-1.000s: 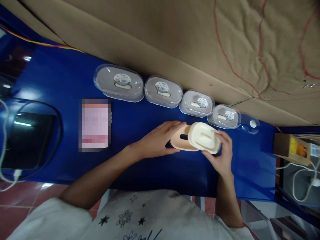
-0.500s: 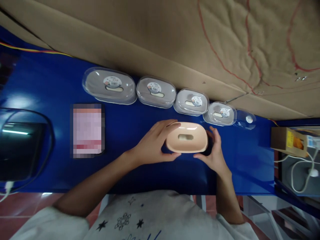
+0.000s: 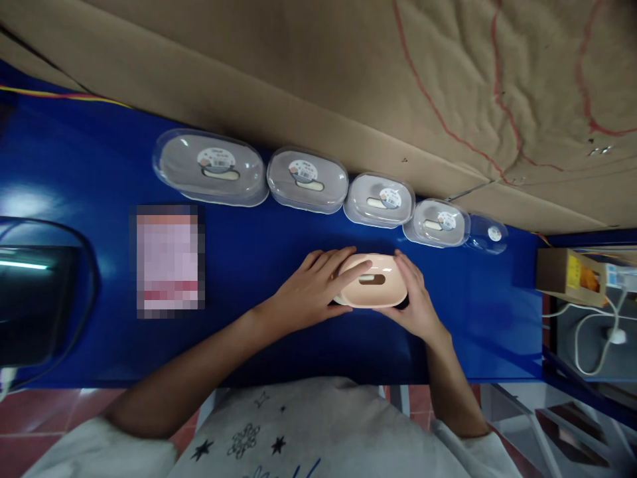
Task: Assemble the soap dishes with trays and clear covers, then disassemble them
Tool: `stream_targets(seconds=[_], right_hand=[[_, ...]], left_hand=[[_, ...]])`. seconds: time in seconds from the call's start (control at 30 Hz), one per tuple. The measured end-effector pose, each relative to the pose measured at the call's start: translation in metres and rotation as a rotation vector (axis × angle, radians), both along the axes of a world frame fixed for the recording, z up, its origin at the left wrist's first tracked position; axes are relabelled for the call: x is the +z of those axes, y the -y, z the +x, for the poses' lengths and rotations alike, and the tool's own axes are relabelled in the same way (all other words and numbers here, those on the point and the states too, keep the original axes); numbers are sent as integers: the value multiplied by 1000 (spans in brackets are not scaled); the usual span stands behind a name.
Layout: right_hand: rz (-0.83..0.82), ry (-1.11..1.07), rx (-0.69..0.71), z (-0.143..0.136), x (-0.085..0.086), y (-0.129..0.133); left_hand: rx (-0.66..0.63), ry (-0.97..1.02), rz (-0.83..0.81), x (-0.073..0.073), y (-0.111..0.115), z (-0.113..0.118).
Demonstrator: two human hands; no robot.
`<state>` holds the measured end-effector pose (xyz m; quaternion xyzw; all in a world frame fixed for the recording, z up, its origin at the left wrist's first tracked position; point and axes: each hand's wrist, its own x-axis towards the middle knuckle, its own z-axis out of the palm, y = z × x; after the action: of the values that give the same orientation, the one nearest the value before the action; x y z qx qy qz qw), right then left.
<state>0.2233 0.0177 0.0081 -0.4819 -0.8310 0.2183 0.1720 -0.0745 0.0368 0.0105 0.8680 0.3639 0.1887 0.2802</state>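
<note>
Two hands of mine close round a small peach dish [image 3: 391,297] in the head view, over the blue table [image 3: 239,255], in front of the row of containers; I can't tell whether the dish touches the tabletop. My left hand [image 3: 311,289] is half curled about its left end, one finger lying across the top face, thumb at the near edge. My right hand [image 3: 417,300] is curved about the right end, fingers along the far side and thumb near the front edge. An oval slot runs through the dish's middle, and something pale shows in the slot's left part. A cream piece [image 3: 339,299] peeks out beneath its left edge, mostly hidden.

Beyond my hands, four grey containers [image 3: 182,166] with clear covers and round stickers stand along the cardboard [image 3: 249,73], with a clear lid [image 3: 484,236] at the right end of the row. A blurred-out pink rectangle [image 3: 168,255] lies to my left, and farther left a black device [image 3: 37,309] has a cable beside it. A small cardboard box [image 3: 555,272] sits at far right.
</note>
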Motion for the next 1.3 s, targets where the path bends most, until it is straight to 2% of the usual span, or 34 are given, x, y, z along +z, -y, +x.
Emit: stream_targets(seconds=[0.43, 0.57, 0.9, 1.1, 1.3], right_hand=[[-16, 53, 14, -5, 1, 0], [-9, 63, 12, -6, 0, 1], [69, 123, 32, -4, 0, 2], [120, 93, 36, -6, 0, 3], [100, 44, 40, -5, -2, 4]], left_hand=[[-27, 180, -185, -7, 0, -1], [13, 208, -206, -7, -1, -1], [33, 101, -76, -4, 1, 1], [3, 89, -36, -3, 0, 0], [-26, 28, -13, -2, 0, -1]])
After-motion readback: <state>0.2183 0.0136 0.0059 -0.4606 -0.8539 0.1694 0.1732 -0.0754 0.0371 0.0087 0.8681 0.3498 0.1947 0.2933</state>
